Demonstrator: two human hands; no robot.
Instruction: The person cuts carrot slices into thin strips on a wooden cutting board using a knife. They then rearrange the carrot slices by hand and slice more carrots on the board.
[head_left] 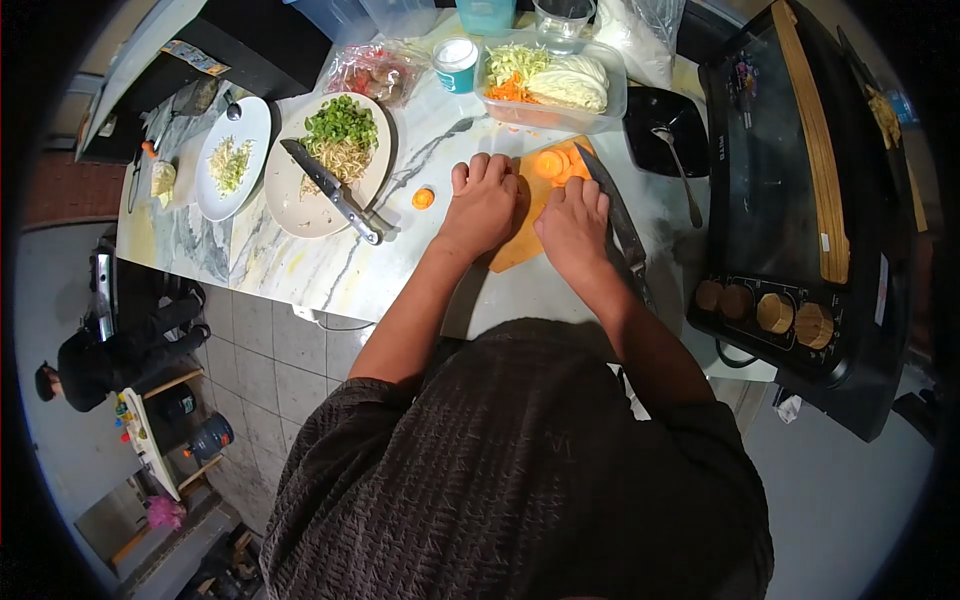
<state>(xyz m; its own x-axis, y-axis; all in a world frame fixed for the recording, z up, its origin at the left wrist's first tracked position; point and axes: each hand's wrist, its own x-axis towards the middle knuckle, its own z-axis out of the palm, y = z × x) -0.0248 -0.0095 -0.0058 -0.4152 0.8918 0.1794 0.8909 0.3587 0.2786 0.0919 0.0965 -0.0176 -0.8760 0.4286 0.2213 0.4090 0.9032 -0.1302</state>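
Note:
My left hand point(482, 205) rests at the left edge of an orange cutting board point(518, 250), its fingers curled; what they hold, if anything, is hidden. On the board's right part, my right hand point(575, 225) has bent fingers touching or just below the orange carrot slices point(552, 163). A large dark knife point(622, 220) lies along the board's right side, beside my right hand and not held. One carrot piece point(423, 198) sits on the marble table to the left of my left hand.
A beige plate point(285, 205) bears chopped greens, sprouts and a knife. Further left is a white plate point(213, 205). Behind the board stands a vegetable container point(600, 122); right are a black bowl point(652, 110) with a spoon and a black oven point(770, 190). A person point(110, 350) is far left.

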